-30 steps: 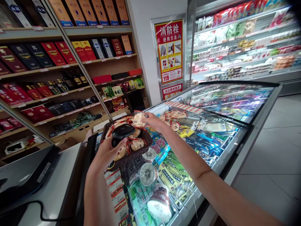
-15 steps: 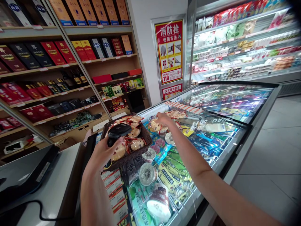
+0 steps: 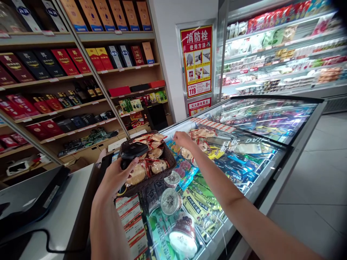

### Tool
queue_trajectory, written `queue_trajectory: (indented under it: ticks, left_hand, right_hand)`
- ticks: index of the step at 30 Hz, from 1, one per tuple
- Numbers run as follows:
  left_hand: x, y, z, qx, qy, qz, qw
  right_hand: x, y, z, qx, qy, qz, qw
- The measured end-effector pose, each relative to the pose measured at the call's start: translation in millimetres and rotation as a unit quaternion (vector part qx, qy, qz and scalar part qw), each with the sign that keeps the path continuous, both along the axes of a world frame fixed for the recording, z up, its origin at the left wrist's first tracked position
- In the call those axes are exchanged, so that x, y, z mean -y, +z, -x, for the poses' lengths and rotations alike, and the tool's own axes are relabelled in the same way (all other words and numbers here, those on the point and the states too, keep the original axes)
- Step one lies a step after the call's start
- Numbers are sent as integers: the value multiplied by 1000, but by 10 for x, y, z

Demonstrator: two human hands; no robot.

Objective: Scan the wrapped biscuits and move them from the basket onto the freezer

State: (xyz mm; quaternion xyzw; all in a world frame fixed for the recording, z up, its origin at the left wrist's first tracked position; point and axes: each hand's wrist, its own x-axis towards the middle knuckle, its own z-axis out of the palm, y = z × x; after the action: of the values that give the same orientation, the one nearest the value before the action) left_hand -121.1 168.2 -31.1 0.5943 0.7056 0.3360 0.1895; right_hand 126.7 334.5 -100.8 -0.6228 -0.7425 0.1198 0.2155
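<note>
While your left hand (image 3: 115, 177) grips a black scanner (image 3: 134, 149) above the basket (image 3: 158, 176) left of center, your right hand (image 3: 183, 139) curls mid-frame near packets (image 3: 203, 133), any hold hidden.

Red-and-yellow rectangular paper poster (image 3: 196, 61), far side: "消防栓 使用方法", "火警电话 119"; red rectangular sign (image 3: 199, 106) below it: "灭火器放置点"; clear flat glass freezer lid (image 3: 238, 153), right: white lettering (image 3: 230, 145), only partly legible

Here I've a red poster (image 3: 196, 61), top centre; shelves (image 3: 94, 37) of boxes (image 3: 17, 66), upper left; a lit chiller (image 3: 325, 91), upper right!
</note>
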Motion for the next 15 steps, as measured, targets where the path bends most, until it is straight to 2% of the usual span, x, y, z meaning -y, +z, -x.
queue_trajectory:
  ticks: [3,5,12,15]
  left_hand:
    - [5,-7,-37,2,-5,-11,1000]
    - [11,-11,-57,7,-14,-17,1000]
    - [38,19,-60,-13,-13,-3,1000]
    - [31,10,-29,-25,-15,-10,1000]
  right_hand:
    - [95,-10,321,-51,159,-29,986]
    - [182,-54,527,-70,224,-24,972]
    - [456,-231,967,-146,302,40,941]
    - [563,-271,1073,-170,275,80,943]
